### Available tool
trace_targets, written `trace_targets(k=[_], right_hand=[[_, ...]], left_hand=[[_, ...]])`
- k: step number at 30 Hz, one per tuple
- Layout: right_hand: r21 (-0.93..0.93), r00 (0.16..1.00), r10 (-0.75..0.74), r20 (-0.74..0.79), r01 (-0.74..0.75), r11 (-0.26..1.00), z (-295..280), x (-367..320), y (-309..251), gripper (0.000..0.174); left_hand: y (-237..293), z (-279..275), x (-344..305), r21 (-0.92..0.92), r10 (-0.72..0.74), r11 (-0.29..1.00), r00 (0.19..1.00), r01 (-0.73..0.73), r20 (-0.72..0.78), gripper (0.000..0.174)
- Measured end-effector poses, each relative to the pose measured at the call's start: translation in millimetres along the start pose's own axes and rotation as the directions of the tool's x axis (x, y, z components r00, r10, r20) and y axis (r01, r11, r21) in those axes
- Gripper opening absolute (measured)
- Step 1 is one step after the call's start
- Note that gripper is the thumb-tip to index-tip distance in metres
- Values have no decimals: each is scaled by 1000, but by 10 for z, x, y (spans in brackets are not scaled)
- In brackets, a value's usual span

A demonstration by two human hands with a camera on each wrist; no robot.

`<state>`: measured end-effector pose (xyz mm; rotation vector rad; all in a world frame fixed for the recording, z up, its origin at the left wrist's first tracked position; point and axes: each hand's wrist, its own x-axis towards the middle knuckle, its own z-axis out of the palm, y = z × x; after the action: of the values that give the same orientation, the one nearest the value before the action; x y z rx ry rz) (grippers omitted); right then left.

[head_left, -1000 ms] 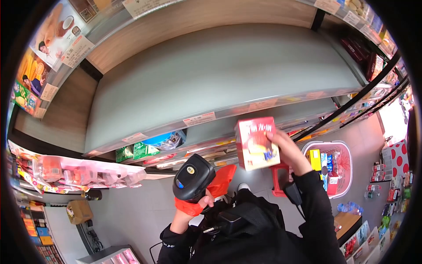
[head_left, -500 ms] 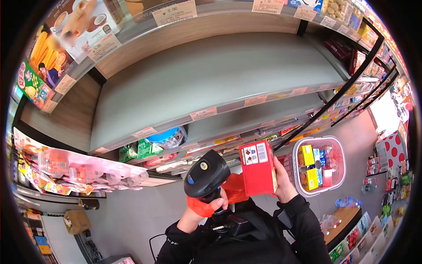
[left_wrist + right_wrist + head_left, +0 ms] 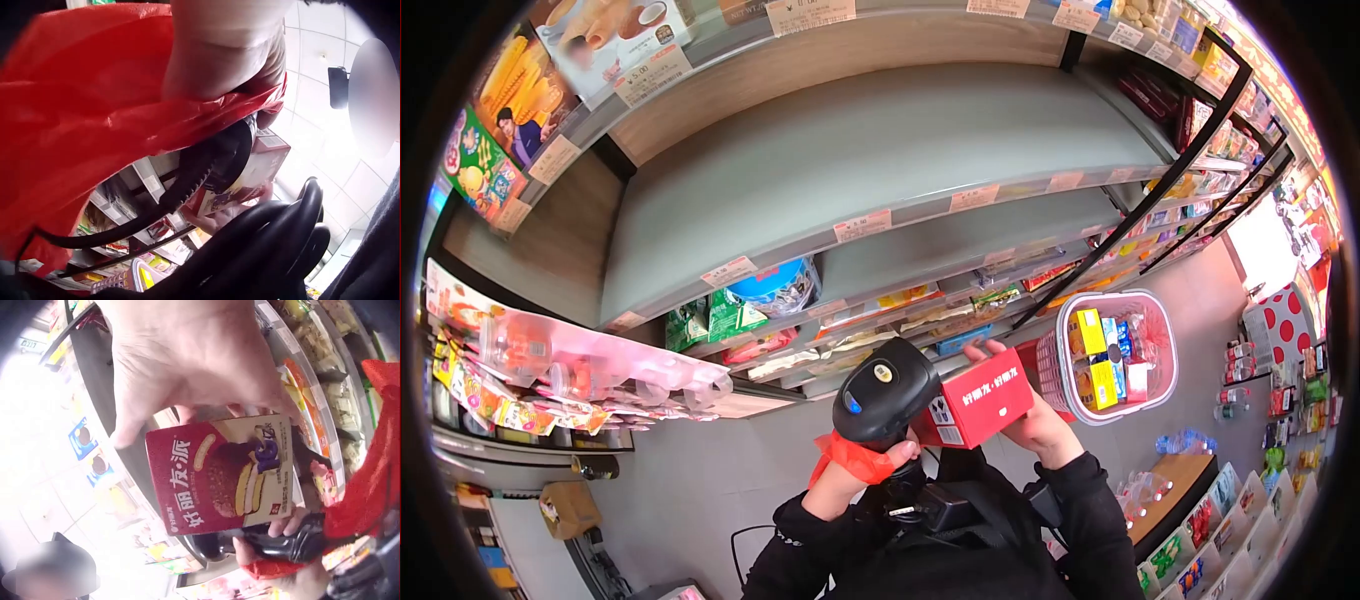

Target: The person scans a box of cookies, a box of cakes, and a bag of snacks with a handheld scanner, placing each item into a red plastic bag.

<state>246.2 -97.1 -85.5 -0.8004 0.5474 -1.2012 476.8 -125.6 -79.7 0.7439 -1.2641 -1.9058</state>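
My left hand (image 3: pixel 855 480) grips the handle of a black scanner (image 3: pixel 885 390), with a thin red plastic bag (image 3: pixel 94 106) around the hand and wrist. Right beside the scanner's head, my right hand (image 3: pixel 1045 430) holds a red box (image 3: pixel 983 400), tilted, a barcode on its end near the scanner. In the right wrist view the front of the box (image 3: pixel 219 475) shows a layered cake picture; the fingers of my right hand (image 3: pixel 187 356) are partly hidden behind it. Fingers of my left hand (image 3: pixel 300 578) are near its lower edge.
A pink-white basket (image 3: pixel 1055 375) with yellow, blue and red packages stands right of the box. Ahead are grey shelves (image 3: pixel 880 150) with price tags, snacks and a blue-lidded tub (image 3: pixel 775 285). Hanging packs (image 3: pixel 580 375) are at left; bottles (image 3: pixel 1145 490) lie on a wooden surface at lower right.
My right hand has brought the box left and down to the scanner and turned it, so different faces show to the head view. The scanner has moved right.
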Motion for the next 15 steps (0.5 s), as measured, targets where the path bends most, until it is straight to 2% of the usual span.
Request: trace_targets(k=[1,2,4,6,8,10,12,14,15], right_hand=[[103,969,155,-192,-137,985,155,5,-124,88],[100,970,155,-185,-138,985,111,-2,-125,88],[332,977,182,-108,-137,933,7,-35,-118,78],[274,969,216,-117,-178,945,-45,-49,-230,73],[263,938,342,-50,-318,911,-136,-62,-337,74],[296,929,371,2,-355,887,-216,-81,-406,77],[329,913,401,72,-401,855,-363,-133,-419,79],[329,903,424,66,-421,846,-407,-181,-537,80],[249,904,427,36,-422,872,-405,-211,-635,81]], left_hand=[[-66,-26,-1,85,26,996,1000,-26,0,39],[-78,-20,-3,88,33,996,999,-33,-5,39],[-93,16,-1,207,3,978,1000,2,-24,37],[-160,56,17,268,34,963,999,-33,-1,36],[-183,130,61,327,60,943,998,-63,21,35],[-181,221,106,354,122,926,991,-134,54,36],[-236,281,150,319,96,942,995,-101,30,37],[-251,346,202,285,69,956,998,-69,9,37],[-239,383,224,270,69,960,997,-72,22,37]])
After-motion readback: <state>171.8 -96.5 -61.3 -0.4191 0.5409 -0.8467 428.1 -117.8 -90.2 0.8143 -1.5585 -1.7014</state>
